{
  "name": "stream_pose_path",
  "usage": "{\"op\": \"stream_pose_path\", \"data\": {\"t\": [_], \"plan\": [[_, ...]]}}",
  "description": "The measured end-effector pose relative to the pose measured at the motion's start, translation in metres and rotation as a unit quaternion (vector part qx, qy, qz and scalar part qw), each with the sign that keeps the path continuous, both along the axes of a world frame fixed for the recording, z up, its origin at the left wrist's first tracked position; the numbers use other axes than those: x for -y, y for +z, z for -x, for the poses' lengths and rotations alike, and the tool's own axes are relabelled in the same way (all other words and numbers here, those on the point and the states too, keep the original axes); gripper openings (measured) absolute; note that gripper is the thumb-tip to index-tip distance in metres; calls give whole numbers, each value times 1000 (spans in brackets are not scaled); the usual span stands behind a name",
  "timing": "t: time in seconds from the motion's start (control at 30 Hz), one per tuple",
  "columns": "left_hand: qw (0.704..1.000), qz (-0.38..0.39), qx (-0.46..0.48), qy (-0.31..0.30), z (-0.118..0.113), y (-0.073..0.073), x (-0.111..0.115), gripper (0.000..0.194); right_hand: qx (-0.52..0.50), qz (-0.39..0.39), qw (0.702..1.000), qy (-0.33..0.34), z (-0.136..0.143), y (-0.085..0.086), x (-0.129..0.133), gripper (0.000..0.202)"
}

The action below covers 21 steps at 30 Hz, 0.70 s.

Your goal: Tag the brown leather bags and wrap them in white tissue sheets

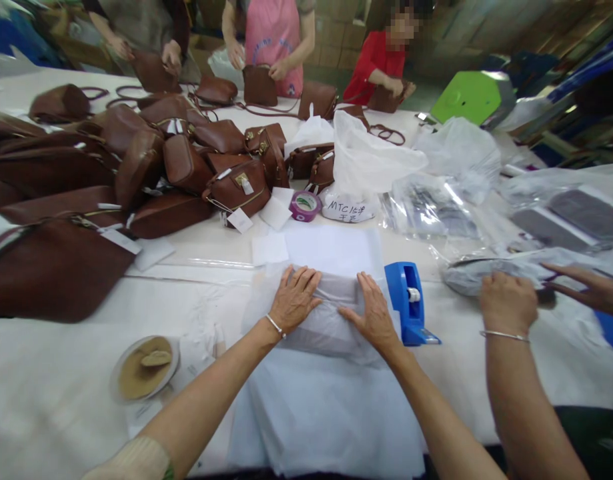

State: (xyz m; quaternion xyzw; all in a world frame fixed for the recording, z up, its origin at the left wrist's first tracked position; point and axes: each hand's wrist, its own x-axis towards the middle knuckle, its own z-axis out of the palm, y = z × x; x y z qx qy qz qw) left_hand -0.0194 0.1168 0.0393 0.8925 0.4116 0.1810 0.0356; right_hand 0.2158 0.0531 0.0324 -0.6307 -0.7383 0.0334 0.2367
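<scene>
A flat dark item wrapped in thin white tissue paper (pixel 331 340) lies in front of me on a stack of pale sheets (pixel 331 413). My left hand (pixel 295 301) rests on its upper left part, fingers stretched over the paper. On the upper right, my right hand (pixel 370 315) presses the paper with its fingers extended and thumb spread. The item's kind is hidden by the wrapping. Just right of my right hand stands a blue tape dispenser (pixel 405 303). A purple tape roll (pixel 305 206) sits beyond the bundle.
Brown leather bags (pixel 61 267) are piled at the left and back. A bowl of tan paste (pixel 145 368) is at the front left. At right, a co-worker's hands (pixel 509 303) handle a plastic-wrapped item. Several people stand across the table, handling bags beside a green machine (pixel 467 99).
</scene>
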Motion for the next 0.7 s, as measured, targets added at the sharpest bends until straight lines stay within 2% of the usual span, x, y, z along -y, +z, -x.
{"op": "stream_pose_path", "data": {"t": [0.1,0.2,0.3,0.37,0.53,0.7], "plan": [[1000,-16,-12,-3,2,-2,-2,57,-11,42,999,16,-9,-4,-7,88],[999,-29,-4,-16,4,4,1,53,-2,50,999,9,-9,-3,-9,86],[996,-49,21,-69,7,12,8,39,6,62,998,-7,-4,4,-7,83],[993,-51,27,-104,9,14,10,33,2,86,996,-14,-1,9,-8,90],[995,-9,21,-102,10,14,6,26,-26,137,990,-34,1,19,-13,102],[993,74,-23,-86,8,26,-2,21,-49,147,988,-27,1,23,-14,108]]}}
